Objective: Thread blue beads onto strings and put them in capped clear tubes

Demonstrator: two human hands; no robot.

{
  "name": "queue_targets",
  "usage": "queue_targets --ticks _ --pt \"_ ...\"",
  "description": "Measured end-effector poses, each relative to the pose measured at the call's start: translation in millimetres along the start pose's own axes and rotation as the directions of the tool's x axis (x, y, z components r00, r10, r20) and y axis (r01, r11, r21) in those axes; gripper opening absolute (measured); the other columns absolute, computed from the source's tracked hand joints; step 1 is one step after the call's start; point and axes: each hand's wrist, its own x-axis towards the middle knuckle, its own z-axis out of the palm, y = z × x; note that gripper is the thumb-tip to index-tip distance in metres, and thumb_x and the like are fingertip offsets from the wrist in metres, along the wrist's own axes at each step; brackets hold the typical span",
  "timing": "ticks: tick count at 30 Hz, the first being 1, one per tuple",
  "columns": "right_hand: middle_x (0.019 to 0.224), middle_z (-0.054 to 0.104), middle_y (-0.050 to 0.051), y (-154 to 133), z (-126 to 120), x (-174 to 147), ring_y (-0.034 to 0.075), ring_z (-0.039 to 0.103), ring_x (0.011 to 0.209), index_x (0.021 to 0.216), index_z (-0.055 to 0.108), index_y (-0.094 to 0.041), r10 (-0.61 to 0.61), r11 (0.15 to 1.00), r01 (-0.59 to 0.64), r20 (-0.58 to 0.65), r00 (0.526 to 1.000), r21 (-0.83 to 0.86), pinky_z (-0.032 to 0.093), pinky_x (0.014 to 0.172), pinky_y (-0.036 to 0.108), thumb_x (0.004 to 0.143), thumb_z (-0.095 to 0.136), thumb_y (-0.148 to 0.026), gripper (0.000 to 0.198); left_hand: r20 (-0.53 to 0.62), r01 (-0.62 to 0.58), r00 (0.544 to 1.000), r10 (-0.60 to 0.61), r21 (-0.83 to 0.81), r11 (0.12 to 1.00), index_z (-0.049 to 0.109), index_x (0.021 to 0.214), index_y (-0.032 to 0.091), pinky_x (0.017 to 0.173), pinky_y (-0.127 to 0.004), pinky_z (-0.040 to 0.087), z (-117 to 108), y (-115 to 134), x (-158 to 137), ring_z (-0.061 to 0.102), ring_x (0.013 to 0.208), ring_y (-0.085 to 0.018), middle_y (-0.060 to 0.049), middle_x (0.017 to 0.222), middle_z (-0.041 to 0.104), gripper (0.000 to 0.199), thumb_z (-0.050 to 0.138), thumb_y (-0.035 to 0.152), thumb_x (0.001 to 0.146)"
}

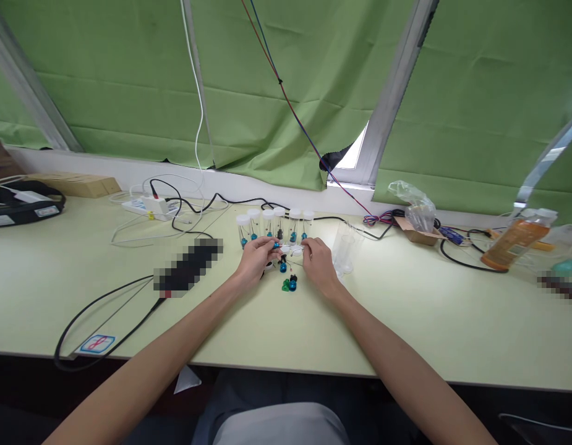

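My left hand [256,259] is closed in a pinch on a small shiny blue piece [276,245]. Opposite it, my right hand [319,261] has its thumb and fingertips pressed together; a thin line shows by them, too fine to make out. White caps [284,249] lie between the hands. Nearer to me are a blue piece with a black part [283,267] and a little cluster of green and blue pieces [292,285]. Just beyond the hands stand several clear white-capped tubes [243,227], with blue pieces and thin dark stems inside. Clear tubes [345,253] lie right of my right hand.
A black cable [104,285] runs across the left of the table, near a blurred dark object [188,267]. Behind it sits a white power strip [151,207]. On the right are a cardboard tray [418,233] with a plastic bag and a leaning orange bottle [517,241].
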Motion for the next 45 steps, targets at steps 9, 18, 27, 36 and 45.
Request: queue_targets --ticks 9,18,27,36,45 --pt "0.094 0.062 0.009 -1.2 0.2 0.6 0.02 0.058 0.088 0.097 0.063 -0.016 -0.023 0.998 0.028 -0.084 0.996 0.063 0.047 0.08 0.032 0.094 0.036 -0.013 0.027 0.008 -0.007 1.0 0.007 -0.016 1.0 0.066 0.077 0.008 0.062 -0.023 0.053 -1.2 -1.9 1.6 0.061 0.059 -0.01 -0.008 0.074 0.065 0.01 0.057 0.008 0.083" --pt "0.097 0.061 0.011 0.6 1.7 1.1 0.021 0.059 0.09 0.101 0.064 -0.016 -0.03 0.997 0.037 -0.11 0.993 0.064 0.049 0.082 0.034 0.094 0.037 -0.014 0.027 0.005 0.005 1.0 -0.005 -0.019 1.0 0.065 0.078 0.008 0.063 -0.023 0.053 -1.3 -0.9 0.7 0.062 0.059 -0.01 -0.008 0.072 0.064 0.012 0.055 0.008 0.085" --pt "0.103 0.06 0.011 -3.9 1.6 0.4 0.021 0.059 0.093 0.111 0.061 -0.018 -0.142 0.981 0.167 -0.213 0.967 0.101 0.052 0.082 0.036 0.092 0.044 -0.015 0.026 0.012 0.012 1.0 -0.012 -0.029 1.0 0.067 0.077 0.008 0.063 -0.023 0.054 -2.6 -3.6 4.3 0.063 0.061 -0.011 -0.008 0.074 0.065 0.009 0.06 0.008 0.082" --pt "0.102 0.061 0.01 -4.8 1.7 -1.3 0.019 0.061 0.091 0.113 0.061 -0.02 -0.207 0.965 0.234 -0.203 0.957 0.118 0.053 0.081 0.035 0.096 0.043 -0.02 0.024 0.122 0.072 0.99 -0.072 0.008 0.997 0.066 0.083 0.008 0.061 -0.024 0.054 1.1 -4.2 -1.9 0.064 0.061 -0.012 -0.01 0.074 0.066 0.012 0.055 0.008 0.086" --pt "0.101 0.062 0.009 -6.7 0.3 -1.4 0.019 0.061 0.089 0.11 0.063 -0.021 -0.212 0.961 0.242 -0.207 0.955 0.134 0.052 0.081 0.035 0.097 0.043 -0.02 0.024 0.225 0.077 0.971 -0.08 0.023 0.997 0.067 0.082 0.008 0.061 -0.024 0.053 -0.8 -7.1 -2.3 0.064 0.062 -0.012 -0.011 0.077 0.066 0.008 0.059 0.01 0.085"
